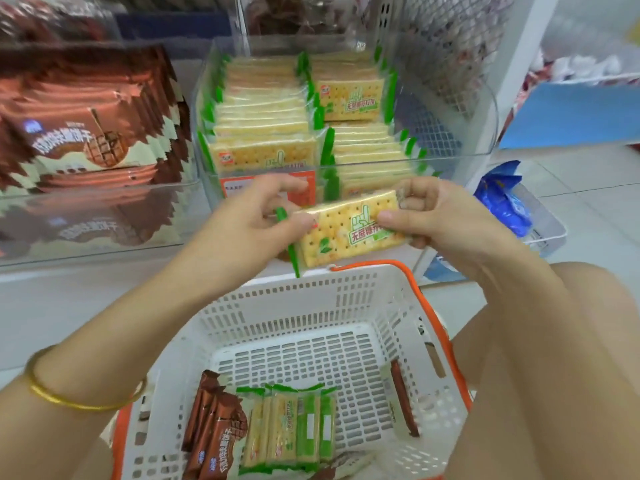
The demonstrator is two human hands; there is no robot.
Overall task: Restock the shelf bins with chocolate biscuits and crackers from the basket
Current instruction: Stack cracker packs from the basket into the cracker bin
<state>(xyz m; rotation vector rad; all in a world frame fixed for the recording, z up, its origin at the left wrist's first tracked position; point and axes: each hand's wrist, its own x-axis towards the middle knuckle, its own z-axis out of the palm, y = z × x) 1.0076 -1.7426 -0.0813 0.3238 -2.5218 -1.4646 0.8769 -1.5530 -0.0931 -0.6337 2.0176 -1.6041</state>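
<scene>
Both hands hold one green-edged cracker pack (pixel 341 230) above the far rim of the white basket (pixel 304 299). My left hand (pixel 256 216) pinches its left end; my right hand (pixel 429 216) pinches its right end. Just behind stands the clear cracker bin (pixel 450 161), filled with rows of the same packs (pixel 263 123). To its left, a clear bin holds brown chocolate biscuit packs (pixel 79 133). In the basket lie several cracker packs (pixel 291 427), chocolate biscuit packs (pixel 214 424) at the near left, and one brown pack (pixel 403 400) leaning on the right wall.
An orange price tag (pixel 308 188) sits on the cracker bin's front. A white wire basket with blue packets (pixel 505 202) stands low at the right. White mesh shelf side (pixel 446 39) rises behind. My bare knee (pixel 568 341) is beside the basket.
</scene>
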